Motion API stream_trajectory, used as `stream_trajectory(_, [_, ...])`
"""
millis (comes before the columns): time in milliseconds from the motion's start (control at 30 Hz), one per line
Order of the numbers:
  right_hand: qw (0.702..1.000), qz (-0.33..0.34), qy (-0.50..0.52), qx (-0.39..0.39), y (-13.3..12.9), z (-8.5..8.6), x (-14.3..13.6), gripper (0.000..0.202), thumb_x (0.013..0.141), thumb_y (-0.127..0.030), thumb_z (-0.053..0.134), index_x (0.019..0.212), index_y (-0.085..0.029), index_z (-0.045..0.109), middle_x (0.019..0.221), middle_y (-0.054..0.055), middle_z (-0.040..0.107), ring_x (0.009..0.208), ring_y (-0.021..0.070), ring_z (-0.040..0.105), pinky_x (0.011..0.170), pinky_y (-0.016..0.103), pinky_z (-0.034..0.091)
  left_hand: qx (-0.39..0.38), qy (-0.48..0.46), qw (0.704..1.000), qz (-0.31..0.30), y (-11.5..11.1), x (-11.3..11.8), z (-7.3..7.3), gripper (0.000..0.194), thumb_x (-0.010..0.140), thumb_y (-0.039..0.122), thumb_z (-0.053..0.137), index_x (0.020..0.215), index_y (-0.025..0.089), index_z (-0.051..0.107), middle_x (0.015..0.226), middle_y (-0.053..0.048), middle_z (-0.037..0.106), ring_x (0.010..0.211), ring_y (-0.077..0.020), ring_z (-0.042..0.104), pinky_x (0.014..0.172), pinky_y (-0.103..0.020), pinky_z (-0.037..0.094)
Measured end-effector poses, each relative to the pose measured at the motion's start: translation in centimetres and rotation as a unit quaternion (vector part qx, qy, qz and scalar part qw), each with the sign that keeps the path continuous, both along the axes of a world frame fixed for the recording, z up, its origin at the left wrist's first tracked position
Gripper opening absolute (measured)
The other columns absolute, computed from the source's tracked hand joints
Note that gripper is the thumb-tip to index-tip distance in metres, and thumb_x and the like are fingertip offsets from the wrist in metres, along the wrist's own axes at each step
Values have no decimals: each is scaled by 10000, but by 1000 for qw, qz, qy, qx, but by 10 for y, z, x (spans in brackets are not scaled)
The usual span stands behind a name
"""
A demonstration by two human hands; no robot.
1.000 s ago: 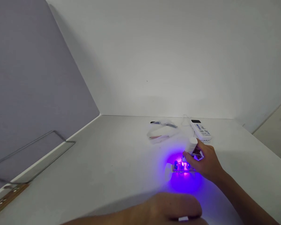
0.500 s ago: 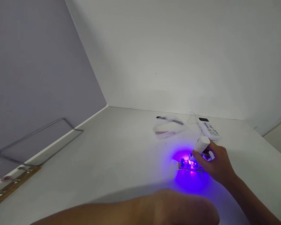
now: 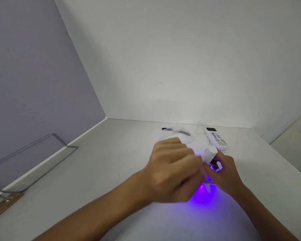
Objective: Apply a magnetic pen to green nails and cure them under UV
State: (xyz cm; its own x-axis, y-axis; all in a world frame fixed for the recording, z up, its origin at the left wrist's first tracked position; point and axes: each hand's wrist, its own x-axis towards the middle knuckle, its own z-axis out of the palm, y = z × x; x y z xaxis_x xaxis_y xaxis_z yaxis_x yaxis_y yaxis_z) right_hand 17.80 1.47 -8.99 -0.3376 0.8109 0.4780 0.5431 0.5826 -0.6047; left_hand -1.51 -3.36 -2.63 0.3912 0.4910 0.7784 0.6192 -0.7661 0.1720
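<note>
My right hand (image 3: pixel 224 172) grips a white cylindrical lamp (image 3: pixel 210 154), tilted, its lower end giving off violet light. Under it lies a small strip with shiny pieces (image 3: pixel 208 179), lit violet and mostly covered by my hands. My left hand (image 3: pixel 175 170) is raised in front of the strip's left side, fingers curled into a closed hand, close to the lamp. Whatever its fingertips hold, if anything, is hidden from view.
Behind the hands, a clear plastic bag with a dark-edged item (image 3: pixel 177 130) lies on the white table (image 3: pixel 90 177). A white labelled box (image 3: pixel 217 139) with a thin cable is at the back right. At the left stands a wire frame on a wooden piece (image 3: pixel 7 204).
My left hand has come up and forward from the bottom edge to beside the lamp, now covering much of the strip. The view has shifted slightly; my right hand still holds the lamp.
</note>
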Motion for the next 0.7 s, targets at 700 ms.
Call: stream_trajectory(700, [997,56,22,-50,-4,-3,3,99,813,-264,609,755,-214,547,554,-49,543,468,103,480,436,209,419,-254,125,959,-9,30,-2,-15,314,998,452,498,1163,205,600,778,19,667,627,-133,595,582,-255,421])
